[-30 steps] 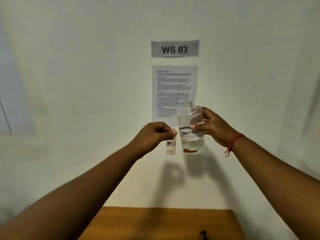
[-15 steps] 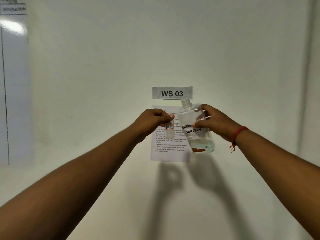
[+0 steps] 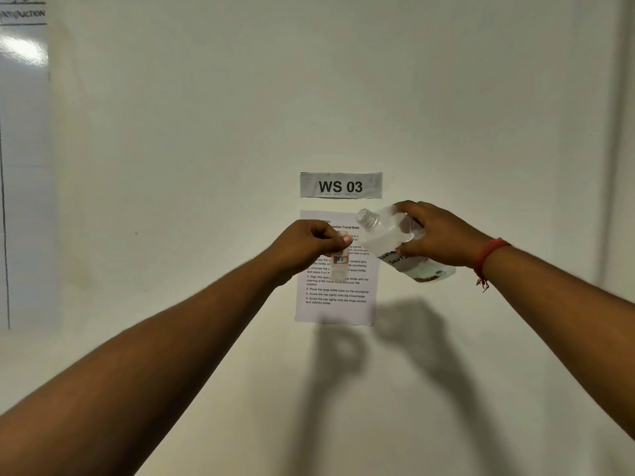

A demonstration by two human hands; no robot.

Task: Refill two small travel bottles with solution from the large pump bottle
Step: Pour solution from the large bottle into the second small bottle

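My right hand [image 3: 434, 235] grips the large clear bottle [image 3: 385, 235], which has no cap or pump on its threaded neck and a handwritten label. The bottle is tilted with its open neck pointing up and to the left, and a little liquid lies near its base. My left hand [image 3: 305, 245] pinches a small clear travel bottle [image 3: 339, 264] near its top, holding it upright. The small bottle has an orange-framed label. The large bottle's mouth is just above and to the right of the small bottle's top. Both are held in the air in front of the wall.
A white wall fills the view. A "WS 03" sign [image 3: 341, 185] and a printed instruction sheet [image 3: 336, 304] hang behind the hands. A glossy board [image 3: 24, 166] hangs at the far left. A red thread band [image 3: 489, 255] is on my right wrist.
The view has risen, so the wooden tabletop has dropped out of sight. The large bottle has tipped from upright to a strong leftward tilt, its mouth closing on the small bottle's top.
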